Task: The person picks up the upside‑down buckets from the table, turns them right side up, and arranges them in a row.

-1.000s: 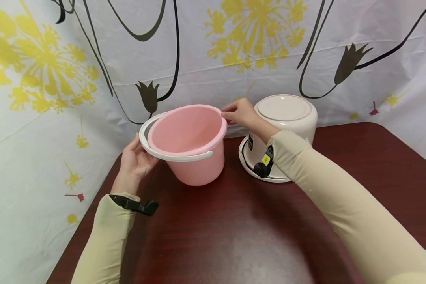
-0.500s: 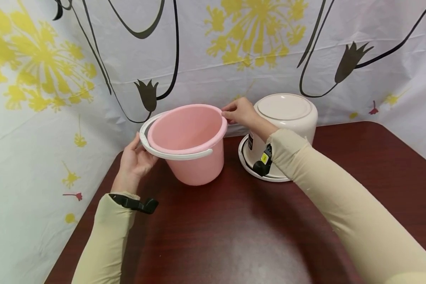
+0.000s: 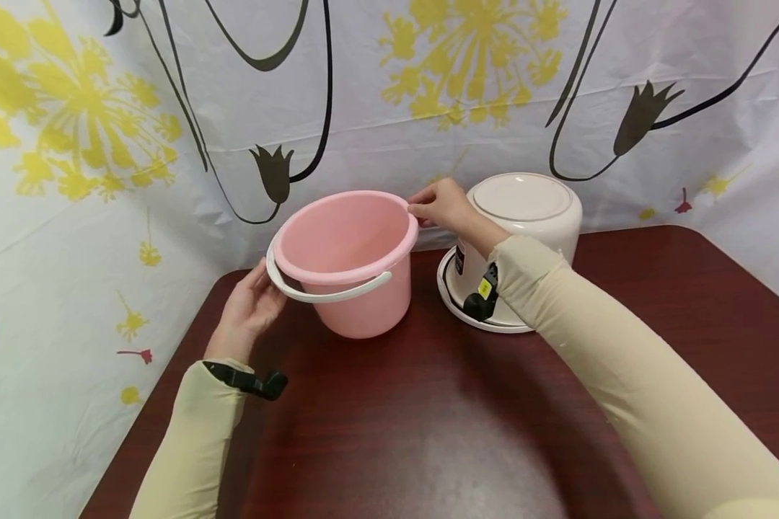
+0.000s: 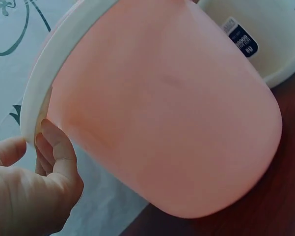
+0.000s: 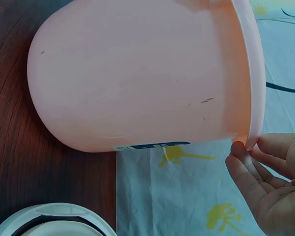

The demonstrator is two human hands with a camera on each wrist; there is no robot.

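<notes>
A pink bucket (image 3: 363, 303) with its mouth facing up and a little toward me is at the back of the table. Its white handle (image 3: 337, 294) hangs down around the left and front of the rim. My left hand (image 3: 249, 310) pinches the handle at its left bend; in the left wrist view, the thumb is outside the white band (image 4: 44, 93) and the fingers curl to its inner side. On the opposite side, my right hand (image 3: 444, 209) pinches the pink rim (image 5: 257, 98) between thumb and fingers. The bucket's label (image 5: 159, 145) shows edge-on in the right wrist view.
Right of the pink bucket, a cream bucket (image 3: 545, 223) stands upside down, its white handle (image 3: 448, 295) lying around its base. My right forearm passes in front of it. The dark red table (image 3: 376, 432) meets a patterned cloth (image 3: 389, 158) at the back and left.
The white handle has swung lower against the bucket's rim, and my left hand has moved slightly down and right with it. My right hand keeps its place at the rim.
</notes>
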